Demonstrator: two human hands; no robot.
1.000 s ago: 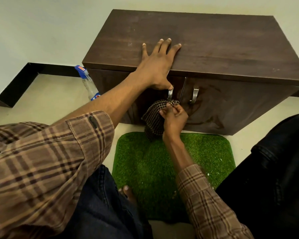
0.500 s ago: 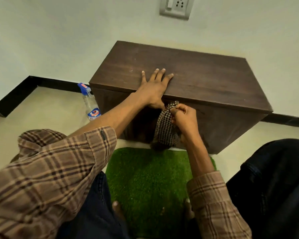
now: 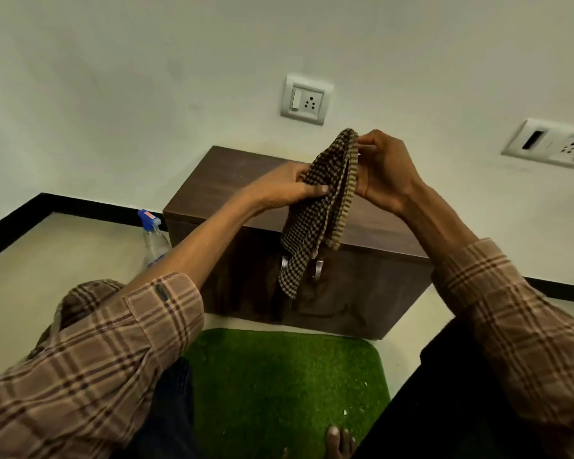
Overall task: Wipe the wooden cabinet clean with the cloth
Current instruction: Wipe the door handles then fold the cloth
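Item count: two hands, left hand (image 3: pixel 280 187) and right hand (image 3: pixel 386 172); one cloth (image 3: pixel 315 210) between them; one cabinet (image 3: pixel 362 293), two handles (image 3: pixel 318 268), one spray bottle (image 3: pixel 153 240), one mat (image 3: pixel 279 385) below; two wall sockets (image 3: pixel 306 99) above.

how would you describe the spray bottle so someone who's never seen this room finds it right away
Start at the dark wooden cabinet against the wall, then look to the floor at its left end. There stands the spray bottle, upright beside the black skirting; it is the only clear plastic thing there, topped by a blue trigger head.
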